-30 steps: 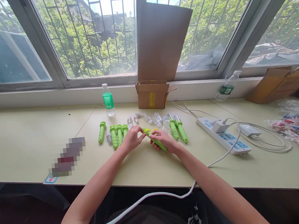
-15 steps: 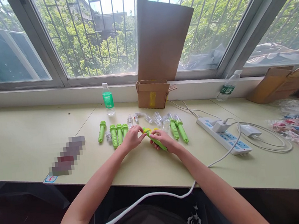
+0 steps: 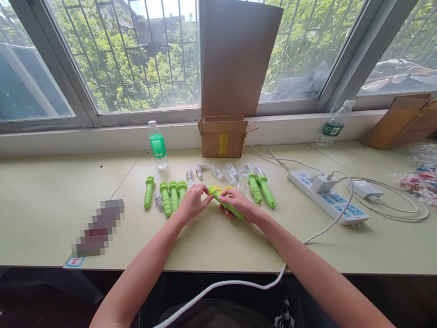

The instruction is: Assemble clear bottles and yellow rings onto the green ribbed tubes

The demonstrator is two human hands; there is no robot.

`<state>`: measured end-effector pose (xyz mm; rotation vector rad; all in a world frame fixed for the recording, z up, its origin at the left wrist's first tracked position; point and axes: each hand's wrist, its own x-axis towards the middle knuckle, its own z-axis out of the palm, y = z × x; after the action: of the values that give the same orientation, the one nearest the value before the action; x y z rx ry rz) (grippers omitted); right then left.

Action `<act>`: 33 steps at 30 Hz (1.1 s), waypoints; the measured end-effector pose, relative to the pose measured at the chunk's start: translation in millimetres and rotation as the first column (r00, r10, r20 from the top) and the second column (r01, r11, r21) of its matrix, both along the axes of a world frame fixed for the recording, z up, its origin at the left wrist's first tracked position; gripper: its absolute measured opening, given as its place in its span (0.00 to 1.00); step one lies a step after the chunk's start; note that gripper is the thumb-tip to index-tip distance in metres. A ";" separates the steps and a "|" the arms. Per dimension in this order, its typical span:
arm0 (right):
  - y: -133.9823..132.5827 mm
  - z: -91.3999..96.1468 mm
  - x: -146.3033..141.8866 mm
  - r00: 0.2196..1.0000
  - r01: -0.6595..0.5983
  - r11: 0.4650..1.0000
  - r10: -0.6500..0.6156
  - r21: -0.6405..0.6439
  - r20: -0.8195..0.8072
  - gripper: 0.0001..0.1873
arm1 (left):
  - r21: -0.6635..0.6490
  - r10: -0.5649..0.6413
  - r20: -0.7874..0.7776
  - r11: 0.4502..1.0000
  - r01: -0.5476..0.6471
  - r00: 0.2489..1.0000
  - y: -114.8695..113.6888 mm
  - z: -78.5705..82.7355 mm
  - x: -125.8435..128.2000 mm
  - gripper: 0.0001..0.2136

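A green plastic handle (image 3: 232, 207) lies slanted in my right hand (image 3: 243, 203), whose fingers are wrapped round its body. At its upper left end my left hand (image 3: 194, 199) pinches the tip, near a yellow cord or band (image 3: 216, 190); how the yellow piece is attached is partly hidden by fingers. Left of my hands stand or lie several similar green handles (image 3: 165, 199), one (image 3: 148, 192) set apart. To the right are two green handles with clear tops (image 3: 265, 187). Behind my hands lie several clear plastic parts (image 3: 230, 173).
A water bottle (image 3: 158, 145) stands behind, beside a small cardboard box (image 3: 224, 137). On the right, a power strip (image 3: 328, 198) with white cables (image 3: 397, 214), another bottle (image 3: 334, 124) and bagged items (image 3: 436, 181). A white cable (image 3: 200, 295) crosses before my body.
Almost nothing differs. Both hands keep their hold on the green handle; the view has shifted very slightly.
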<state>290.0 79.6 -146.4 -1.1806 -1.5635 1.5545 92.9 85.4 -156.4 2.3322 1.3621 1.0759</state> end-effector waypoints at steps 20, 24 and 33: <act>5.4 -6.0 6.3 0.995 -0.064 0.997 0.061 -0.034 -0.081 0.19 | 0.056 -0.035 0.045 0.998 0.033 0.998 5.9 -3.4 -0.2 0.06; 5.1 -5.2 6.4 0.993 -0.081 0.996 0.077 -0.039 -0.087 0.17 | 0.058 -0.031 0.045 0.998 0.029 0.999 6.4 -3.2 0.4 0.05; 4.9 -5.0 5.7 0.987 -0.094 0.992 0.082 -0.081 -0.141 0.14 | 0.114 -0.029 0.068 0.993 0.021 0.997 4.0 -0.8 2.9 0.05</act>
<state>295.7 84.5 -151.5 -1.0390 -1.4885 1.7401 95.9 89.3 -157.2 2.3594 1.2752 1.2451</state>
